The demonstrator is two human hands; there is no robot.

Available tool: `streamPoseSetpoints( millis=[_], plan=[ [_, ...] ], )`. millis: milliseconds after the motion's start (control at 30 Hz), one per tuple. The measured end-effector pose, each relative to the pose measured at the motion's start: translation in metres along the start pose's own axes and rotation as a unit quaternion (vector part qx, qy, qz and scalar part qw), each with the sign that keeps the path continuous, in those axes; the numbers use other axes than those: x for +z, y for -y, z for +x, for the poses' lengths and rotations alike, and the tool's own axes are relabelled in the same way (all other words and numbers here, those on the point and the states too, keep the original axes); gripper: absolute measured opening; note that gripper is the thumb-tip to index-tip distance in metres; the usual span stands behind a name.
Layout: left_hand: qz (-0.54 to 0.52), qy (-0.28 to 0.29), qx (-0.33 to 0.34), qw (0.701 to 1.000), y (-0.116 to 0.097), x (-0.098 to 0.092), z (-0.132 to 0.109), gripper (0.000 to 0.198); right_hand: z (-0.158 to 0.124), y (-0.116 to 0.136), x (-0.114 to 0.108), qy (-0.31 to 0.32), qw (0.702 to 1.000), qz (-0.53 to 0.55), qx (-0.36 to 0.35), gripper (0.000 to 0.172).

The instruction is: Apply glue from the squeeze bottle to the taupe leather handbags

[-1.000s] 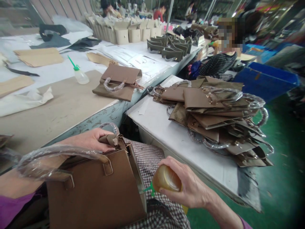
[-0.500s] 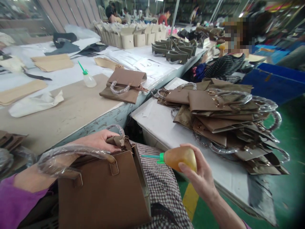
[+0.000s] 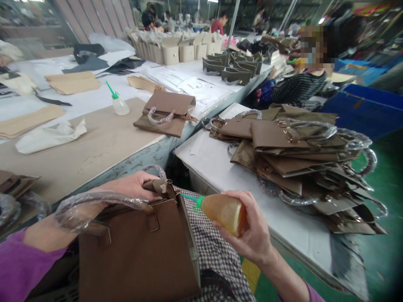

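Observation:
A brown handbag [image 3: 135,256] rests upright on my lap over a checked cloth, its handle [image 3: 97,199] wrapped in clear plastic. My left hand [image 3: 134,186] is closed on the bag's top edge near the side corner, with the fingertips partly hidden behind the bag. In my right hand [image 3: 252,230] is a squeeze bottle [image 3: 222,212] of amber liquid, tilted almost level. Its green nozzle [image 3: 189,197] points left, and the tip is at the bag's upper side corner; whether it touches I cannot tell.
Many flat brown bags [image 3: 299,167] lie piled on the white table [image 3: 201,155] at right. On the left bench [image 3: 94,155] are another brown bag [image 3: 166,111], a second squeeze bottle [image 3: 119,105] and white cloth [image 3: 50,136]. A co-worker in a striped top [image 3: 299,86] sits beyond the pile.
My right hand has moved left with the bottle, bringing the nozzle tip from beside the bag to its upper corner. My left hand and the handbag stay nearly in place.

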State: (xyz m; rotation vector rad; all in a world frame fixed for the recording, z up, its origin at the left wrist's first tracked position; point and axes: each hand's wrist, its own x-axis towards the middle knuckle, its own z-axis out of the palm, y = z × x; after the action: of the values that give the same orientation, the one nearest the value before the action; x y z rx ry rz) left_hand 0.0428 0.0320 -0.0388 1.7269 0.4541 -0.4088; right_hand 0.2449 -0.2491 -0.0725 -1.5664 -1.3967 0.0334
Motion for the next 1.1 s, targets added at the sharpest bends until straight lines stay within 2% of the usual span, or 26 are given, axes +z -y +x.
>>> streamPoseSetpoints(
  millis=[233,433,667,867,1100],
  plan=[
    [-0.006,0.006,-0.010,1.000,0.004,0.000,0.001,0.036,-0.004,0.004,-0.006,0.059,0.998,-0.032,-0.015,0.060],
    [-0.015,-0.002,-0.011,1.000,0.006,-0.002,0.001,0.037,-0.007,0.010,-0.014,0.092,0.995,-0.036,-0.006,0.055],
    [-0.018,0.008,-0.002,1.000,0.013,-0.005,0.004,0.027,-0.010,0.015,-0.023,0.123,0.992,-0.029,0.001,0.051],
    [-0.029,0.009,-0.012,0.999,0.014,-0.003,0.004,0.034,-0.019,0.014,-0.027,0.156,0.988,-0.018,0.008,0.053],
    [-0.031,0.005,-0.029,0.999,0.014,-0.003,0.004,0.032,-0.029,0.010,-0.031,0.211,0.976,0.011,0.047,0.055]
  ],
)
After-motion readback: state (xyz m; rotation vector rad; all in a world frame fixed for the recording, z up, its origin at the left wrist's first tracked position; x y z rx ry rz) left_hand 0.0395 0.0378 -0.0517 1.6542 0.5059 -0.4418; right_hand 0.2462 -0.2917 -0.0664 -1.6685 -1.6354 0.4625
